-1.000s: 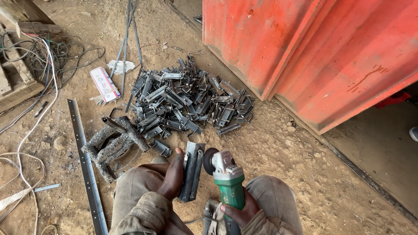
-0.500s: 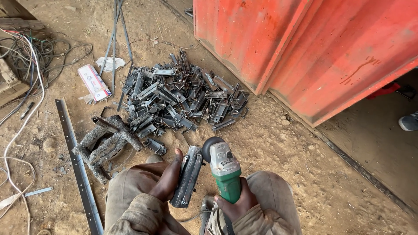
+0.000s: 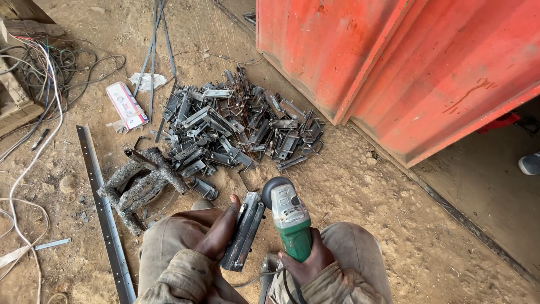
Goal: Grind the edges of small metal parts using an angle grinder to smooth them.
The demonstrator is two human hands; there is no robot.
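Observation:
My left hand (image 3: pixel 220 232) grips a dark steel bracket (image 3: pixel 244 232) and holds it on edge between my knees. A green and grey angle grinder (image 3: pixel 289 217) is in my right hand (image 3: pixel 305 262), its head next to the bracket's top end. Just ahead on the dirt lies a pile of several similar metal brackets (image 3: pixel 236 124). My knees in tan trousers frame both hands.
A rough welded metal stand (image 3: pixel 140 180) and a long perforated steel strip (image 3: pixel 104 211) lie at left. Cables (image 3: pixel 45 67), a small flat box (image 3: pixel 127 105) and thin rods (image 3: pixel 154 50) sit beyond. A red metal sheet wall (image 3: pixel 405 67) rises at right; a person's shoe (image 3: pixel 529 164) shows at the far right edge.
The view has shifted slightly; the grinder and bracket stay together in my hands, with the grinder head brought a little closer to the bracket's top.

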